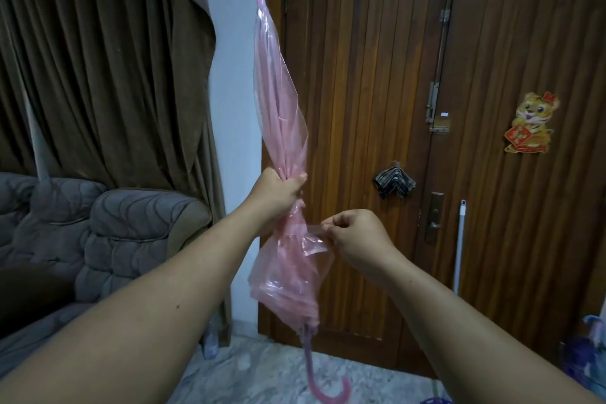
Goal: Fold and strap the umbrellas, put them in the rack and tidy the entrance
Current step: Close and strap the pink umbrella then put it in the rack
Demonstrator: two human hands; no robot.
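You hold the pink umbrella (278,102) upright before the door (360,141), tip at twelve o'clock, hooked handle at six. Your left hand (275,192) is clamped round the gathered canopy; keep that squeeze firm. Your right hand (354,236) pinches the strap (314,229) at three o'clock: pull it taut and wrap snugly around the folds.

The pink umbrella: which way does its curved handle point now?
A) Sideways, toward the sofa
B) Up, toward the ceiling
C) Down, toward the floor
C: the umbrella is held upright with its tip at the top, and the curved handle hangs near the floor, below the left hand and right hand.
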